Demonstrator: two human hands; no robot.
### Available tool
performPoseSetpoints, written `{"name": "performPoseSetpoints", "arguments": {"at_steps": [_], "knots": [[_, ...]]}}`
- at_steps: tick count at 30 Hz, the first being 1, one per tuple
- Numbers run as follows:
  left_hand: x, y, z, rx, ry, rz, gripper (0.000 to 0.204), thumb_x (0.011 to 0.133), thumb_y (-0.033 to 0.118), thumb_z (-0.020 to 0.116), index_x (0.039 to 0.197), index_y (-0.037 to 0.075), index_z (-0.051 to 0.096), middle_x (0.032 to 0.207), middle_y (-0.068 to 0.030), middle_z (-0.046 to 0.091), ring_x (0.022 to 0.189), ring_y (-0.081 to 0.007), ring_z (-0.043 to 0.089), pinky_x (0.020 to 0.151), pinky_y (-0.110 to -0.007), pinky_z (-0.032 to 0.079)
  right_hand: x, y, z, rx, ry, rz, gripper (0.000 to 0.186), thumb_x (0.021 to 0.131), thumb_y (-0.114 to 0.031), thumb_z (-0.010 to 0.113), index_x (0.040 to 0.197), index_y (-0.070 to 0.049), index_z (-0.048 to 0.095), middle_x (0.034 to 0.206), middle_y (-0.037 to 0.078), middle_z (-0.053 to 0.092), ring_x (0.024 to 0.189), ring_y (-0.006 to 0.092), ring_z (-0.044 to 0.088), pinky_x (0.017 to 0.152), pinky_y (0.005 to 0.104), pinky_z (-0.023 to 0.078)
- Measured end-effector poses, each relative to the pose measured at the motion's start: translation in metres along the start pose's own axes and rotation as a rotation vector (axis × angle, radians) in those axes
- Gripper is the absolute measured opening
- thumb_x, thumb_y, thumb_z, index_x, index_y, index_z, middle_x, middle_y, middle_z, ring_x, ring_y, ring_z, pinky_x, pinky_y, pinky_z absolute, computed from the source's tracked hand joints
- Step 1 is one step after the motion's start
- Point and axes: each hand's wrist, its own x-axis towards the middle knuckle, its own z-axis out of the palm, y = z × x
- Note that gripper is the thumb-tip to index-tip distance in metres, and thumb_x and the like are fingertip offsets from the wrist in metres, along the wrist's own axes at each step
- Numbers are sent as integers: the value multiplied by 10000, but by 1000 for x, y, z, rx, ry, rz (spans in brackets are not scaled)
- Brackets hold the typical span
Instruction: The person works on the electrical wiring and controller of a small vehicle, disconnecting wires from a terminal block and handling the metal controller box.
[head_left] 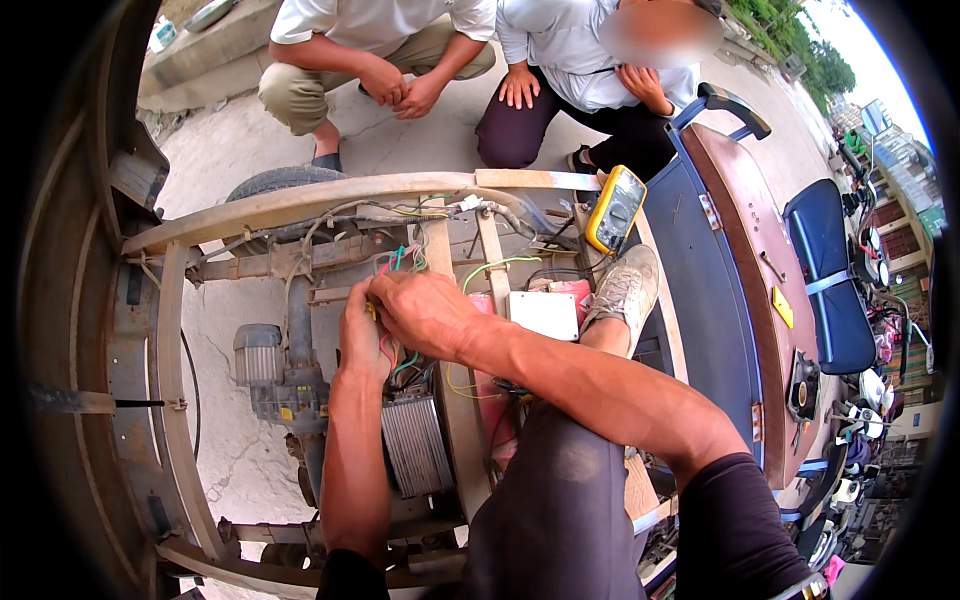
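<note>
My left hand (360,335) and my right hand (425,312) meet over the metal vehicle frame (455,420), closed on a bunch of coloured wires (404,256). Green, red and other strands stick out above and below the fingers. A small yellow bit shows between the hands; its kind is hidden. Just below them sits a finned metal box (417,445). Right of my hands, a loose green-yellow wire (490,268) curves near a white box (543,315). A yellow multimeter (616,210) leans on the frame rail beside my shoe, its leads hanging down.
An electric motor (258,355) with an axle lies below the frame on the left. A brown seat board (745,250) carries a yellow piece (782,307) and a screwdriver-like tool. Two people crouch beyond the far rail. Parked motorbikes (875,420) line the right side.
</note>
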Motion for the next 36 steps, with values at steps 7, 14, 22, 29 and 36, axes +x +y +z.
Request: {"name": "performPoseSetpoints", "arguments": {"at_steps": [7, 14, 22, 29, 36], "knots": [[-6, 4, 8, -4, 85, -35, 255, 972, 298, 545, 1007, 67, 645, 960, -24, 654, 870, -138, 636, 746, -287, 530, 1, -2, -5, -2, -44, 78, 167, 885, -156, 598, 951, -3, 584, 859, 220, 662, 810, 428, 650, 715, 502, 528], [-7, 4, 9, 9, 68, 7, 290, 990, 301, 499, 1054, 58, 644, 1020, -45, 672, 923, -155, 647, 806, -297, 533, 3, -11, -15, 5, -90, 134, 189, 894, -181, 595, 954, -2, 585, 868, 222, 666, 823, 427, 650, 728, 500, 526], [-4, 2, 6, -42, 11, 15, 248, 977, 293, 532, 1000, 70, 639, 963, -26, 658, 868, -128, 642, 711, -276, 537, 2, -5, -7, 40, -5, 37, 200, 901, -192, 595, 949, 2, 581, 838, 221, 662, 813, 431, 646, 723, 498, 526], [-10, 6, 15, 20, 64, 0, 266, 982, 301, 521, 1013, 68, 646, 965, -24, 662, 863, -126, 644, 708, -273, 535, 2, -4, -5, 16, -63, 77, 154, 880, -139, 602, 934, 2, 574, 831, 224, 654, 808, 428, 642, 700, 500, 520], [-15, 6, 20, 35, 63, 44, 280, 983, 301, 511, 1032, 63, 650, 985, -34, 660, 907, -151, 643, 789, -297, 530, 1, -1, -6, 75, 6, -29, 166, 874, -138, 563, 920, 22, 563, 817, 247, 666, 801, 429, 665, 711, 523, 529]]}}
